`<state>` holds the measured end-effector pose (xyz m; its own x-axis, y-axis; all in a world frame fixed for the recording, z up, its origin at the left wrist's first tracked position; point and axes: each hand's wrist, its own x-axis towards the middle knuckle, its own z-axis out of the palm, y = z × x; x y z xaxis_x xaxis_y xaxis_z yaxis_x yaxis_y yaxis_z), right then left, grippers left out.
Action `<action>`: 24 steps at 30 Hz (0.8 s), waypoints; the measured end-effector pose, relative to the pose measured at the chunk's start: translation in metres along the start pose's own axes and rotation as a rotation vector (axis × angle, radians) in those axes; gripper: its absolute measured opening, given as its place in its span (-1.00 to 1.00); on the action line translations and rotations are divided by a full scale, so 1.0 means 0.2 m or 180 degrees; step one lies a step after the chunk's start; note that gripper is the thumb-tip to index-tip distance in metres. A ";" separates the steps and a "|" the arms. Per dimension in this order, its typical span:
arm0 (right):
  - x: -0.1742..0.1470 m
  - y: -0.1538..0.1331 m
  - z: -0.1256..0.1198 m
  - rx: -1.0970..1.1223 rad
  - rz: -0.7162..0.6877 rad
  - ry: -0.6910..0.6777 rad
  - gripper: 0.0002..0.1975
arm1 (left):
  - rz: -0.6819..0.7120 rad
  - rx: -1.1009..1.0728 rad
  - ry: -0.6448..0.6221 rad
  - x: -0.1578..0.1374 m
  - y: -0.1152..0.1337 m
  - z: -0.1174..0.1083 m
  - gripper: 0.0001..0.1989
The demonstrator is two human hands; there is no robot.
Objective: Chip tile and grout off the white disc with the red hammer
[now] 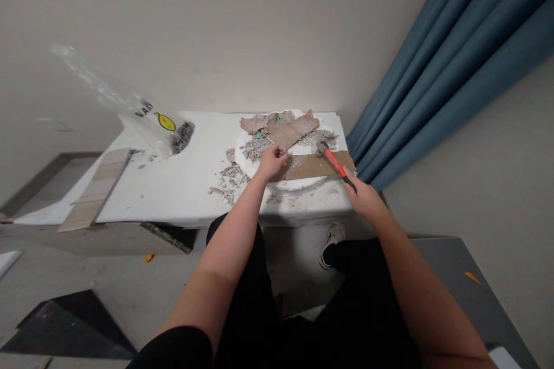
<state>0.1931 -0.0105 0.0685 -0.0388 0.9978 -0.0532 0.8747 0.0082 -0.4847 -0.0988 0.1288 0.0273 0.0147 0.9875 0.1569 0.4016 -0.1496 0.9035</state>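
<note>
My right hand (pixel 364 198) is wrapped round the dark end of a hammer (pixel 333 161) with a red handle. The hammer's metal head is over the brown board (pixel 309 166), which lies flat across a round white slab (pixel 298 184). At the board's left end, my left hand (pixel 272 162) is closed in a pinch. Whatever is between its fingertips is too small to make out. Just beyond that hand lies a torn brown sheet (pixel 296 130), with broken grey-brown fragments (pixel 256 147) around and under it on the slab.
Crumbled bits (pixel 229 181) are scattered left of the slab on the white-covered table (pixel 173 184). A clear plastic bag (pixel 151 127) with grey contents stands at the back left, near a long plank (pixel 97 187). Blue curtains (pixel 433 63) hang close to the table's right end.
</note>
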 end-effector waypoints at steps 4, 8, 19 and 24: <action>0.03 0.07 0.00 0.0121 0.0064 0.0010 -0.40 | 0.0193 0.0058 -0.0285 0.00 0.01 0.11 -0.85; 0.04 0.07 0.00 0.0158 0.0065 -0.0022 -0.39 | 0.0298 0.0225 -0.0361 0.00 0.00 0.15 -0.86; 0.04 0.07 0.00 0.0249 0.0048 -0.0024 -0.39 | 0.0260 0.0351 -0.0308 -0.01 0.04 0.15 -0.90; 0.05 0.08 0.00 0.0283 0.0051 -0.0033 -0.39 | 0.0297 0.0380 -0.0294 -0.01 0.03 0.15 -0.90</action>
<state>0.2064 -0.0008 0.0612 -0.0305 0.9970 -0.0705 0.8289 -0.0141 -0.5592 -0.0694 0.1274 0.0217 0.1390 0.9708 0.1955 0.5003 -0.2392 0.8322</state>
